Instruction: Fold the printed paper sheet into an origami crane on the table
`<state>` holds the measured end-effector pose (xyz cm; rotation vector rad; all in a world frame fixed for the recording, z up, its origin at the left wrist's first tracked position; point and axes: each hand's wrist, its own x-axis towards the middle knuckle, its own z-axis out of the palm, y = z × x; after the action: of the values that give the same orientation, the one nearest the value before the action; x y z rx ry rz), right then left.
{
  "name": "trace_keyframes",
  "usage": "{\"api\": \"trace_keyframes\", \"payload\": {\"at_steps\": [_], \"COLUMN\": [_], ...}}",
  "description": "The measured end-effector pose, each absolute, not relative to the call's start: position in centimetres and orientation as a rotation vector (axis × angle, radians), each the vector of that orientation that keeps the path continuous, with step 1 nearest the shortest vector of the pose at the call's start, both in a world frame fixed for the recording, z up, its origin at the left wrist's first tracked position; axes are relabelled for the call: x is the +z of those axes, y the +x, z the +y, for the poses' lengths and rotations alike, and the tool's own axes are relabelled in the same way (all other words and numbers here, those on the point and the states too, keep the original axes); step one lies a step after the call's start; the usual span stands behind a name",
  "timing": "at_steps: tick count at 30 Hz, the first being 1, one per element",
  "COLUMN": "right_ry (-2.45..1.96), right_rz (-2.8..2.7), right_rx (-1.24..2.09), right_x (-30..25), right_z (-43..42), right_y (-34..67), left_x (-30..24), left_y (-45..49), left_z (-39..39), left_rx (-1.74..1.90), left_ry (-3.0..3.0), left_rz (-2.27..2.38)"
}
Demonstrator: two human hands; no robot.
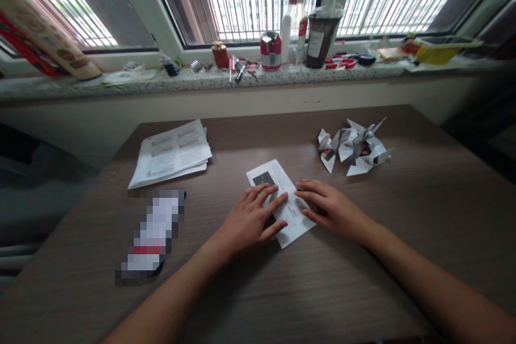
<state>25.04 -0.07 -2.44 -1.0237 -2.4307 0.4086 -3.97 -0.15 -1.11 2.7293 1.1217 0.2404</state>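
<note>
As the left hand [253, 217] lies spread on the sheet [295, 217] | right hand [332, 208], fingers parted, at its right edge | paper stack [173, 150] left of sheet

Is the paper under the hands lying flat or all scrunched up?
Flat. The paper lies on the table with straight edges, and the left hand rests across it.

On the brown wood-grain tabletop [342, 295], left: an oblong, dark-edged, phone-like device [153, 231], its pale face pixelated. On the speckled grey stone sill [193, 80], left to right: a small red cylindrical container [220, 57] with a tan top; a red-and-silver metal can [270, 51]; a white-labelled clear plastic cup [318, 40] with dark contents; a yellow plastic tray [435, 55]. Behind: a white-framed window [143, 5].
</note>
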Motion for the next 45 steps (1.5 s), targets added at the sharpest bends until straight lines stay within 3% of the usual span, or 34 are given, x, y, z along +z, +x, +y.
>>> {"api": "trace_keyframes", "payload": {"at_steps": [45], "right_ry": [-1.025], "right_rz": [-2.454], "right_rx": [0.576], "right_x": [-2.3], "right_z": [-0.1], "right_y": [25.9], "left_x": [-0.7], "left_y": [-5.5], "left_z": [1.3], "left_rx": [0.362], "left_ry": [2.579], "left_rz": [1.107]}}
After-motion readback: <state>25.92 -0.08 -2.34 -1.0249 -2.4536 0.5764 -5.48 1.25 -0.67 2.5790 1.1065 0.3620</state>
